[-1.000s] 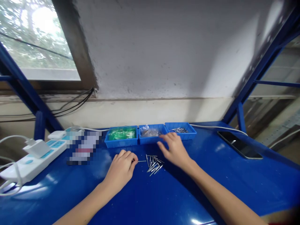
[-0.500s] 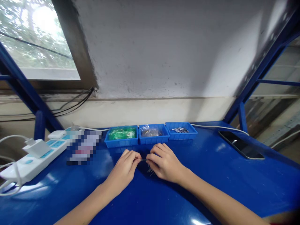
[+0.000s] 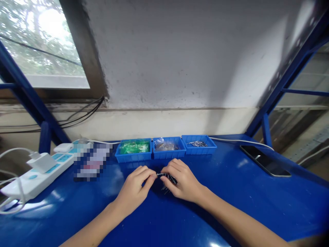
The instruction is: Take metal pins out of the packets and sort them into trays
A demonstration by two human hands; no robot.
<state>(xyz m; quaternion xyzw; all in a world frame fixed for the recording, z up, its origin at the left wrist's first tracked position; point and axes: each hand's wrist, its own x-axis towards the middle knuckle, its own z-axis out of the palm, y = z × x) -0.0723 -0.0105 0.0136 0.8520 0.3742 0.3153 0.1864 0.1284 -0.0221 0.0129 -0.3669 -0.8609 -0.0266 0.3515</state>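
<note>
Thumb and fingertips of my left hand (image 3: 137, 183) pinch one end of a thin metal pin, which looks like a pop rivet (image 3: 159, 174). My right hand (image 3: 183, 180) is curled at the other end of it, thumb and forefinger closed around the tip. Whether a second small part sits between those fingers is too small to make out. Beneath my right hand lies a pile of similar metal rivets (image 3: 166, 188) on the blue table (image 3: 154, 219), mostly covered by the fingers.
Three blue bins stand at the back: one with green plastic packets (image 3: 135, 146), one with clear bags (image 3: 166, 145), one with loose metal pins (image 3: 197, 144). A white power strip (image 3: 38, 175) and a pixelated item (image 3: 94, 163) lie left, a black phone (image 3: 264, 161) right.
My right hand came down and left from beside the bins to the rivet in my left hand, covering the pile. Its thumb and forefinger closed around the rivet's end.
</note>
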